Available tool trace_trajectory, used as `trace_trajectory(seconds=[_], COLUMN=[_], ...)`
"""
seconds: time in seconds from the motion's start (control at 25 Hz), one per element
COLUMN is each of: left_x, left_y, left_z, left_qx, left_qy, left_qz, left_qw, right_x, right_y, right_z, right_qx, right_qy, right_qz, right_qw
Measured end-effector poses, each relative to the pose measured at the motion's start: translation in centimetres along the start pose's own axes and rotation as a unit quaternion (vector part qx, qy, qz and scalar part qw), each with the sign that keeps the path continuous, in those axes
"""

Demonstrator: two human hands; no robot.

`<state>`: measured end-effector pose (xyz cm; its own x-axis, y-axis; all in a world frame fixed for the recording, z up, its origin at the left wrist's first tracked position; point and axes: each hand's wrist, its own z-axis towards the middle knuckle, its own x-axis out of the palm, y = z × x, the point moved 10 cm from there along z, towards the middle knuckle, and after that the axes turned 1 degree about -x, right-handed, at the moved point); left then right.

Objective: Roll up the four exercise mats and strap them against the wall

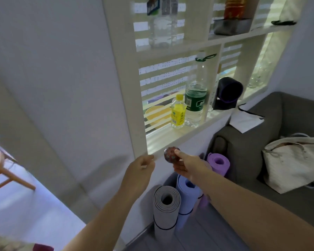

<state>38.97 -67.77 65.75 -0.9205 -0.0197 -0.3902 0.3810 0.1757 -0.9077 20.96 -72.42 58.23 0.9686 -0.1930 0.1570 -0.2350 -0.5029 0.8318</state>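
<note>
Three rolled mats stand upright on the floor against the white wall below the shelf: a grey mat (166, 205), a blue mat (187, 189) and a purple mat (218, 163). Thin dark bands circle the grey and blue ones. A further lilac roll (204, 201) shows only partly under my right forearm. Above the mats, my right hand (188, 168) grips a round reddish-brown roll (171, 154) near the shelf ledge. My left hand (141, 167) is just left of it, fingers curled, pinching what looks like the end of a clear strip.
The white shelf unit (179, 136) holds a yellow bottle (178, 113) and a large water bottle (196, 98). To the right is a grey sofa (246, 156) with a canvas bag (294, 160). A wooden chair leg (13, 178) shows at the left.
</note>
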Motion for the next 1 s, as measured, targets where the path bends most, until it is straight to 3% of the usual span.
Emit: trace_trajectory(seconds=[0.24, 0.6, 0.84, 1.0], left_x=[-1.4, -2.6, -2.9, -2.6], left_y=[1.8, 3.1, 3.1, 2.9], left_z=[4.0, 6.6, 6.6, 6.6], left_qx=[-0.026, -0.027, -0.03, -0.038], left_qy=[-0.039, -0.04, -0.017, -0.002], left_qz=[-0.019, -0.023, -0.05, -0.056], left_qw=[0.999, 0.999, 0.998, 0.998], right_x=[4.7, 6.6, 8.5, 8.6], right_y=[-0.3, 0.9, 0.5, 1.3], right_z=[7.3, 10.3, 9.5, 7.5], right_qx=[-0.01, -0.059, -0.026, -0.052], right_qy=[-0.028, -0.043, 0.002, 0.056], right_qz=[-0.033, -0.192, -0.092, -0.113], right_qw=[0.999, 0.979, 0.995, 0.991])
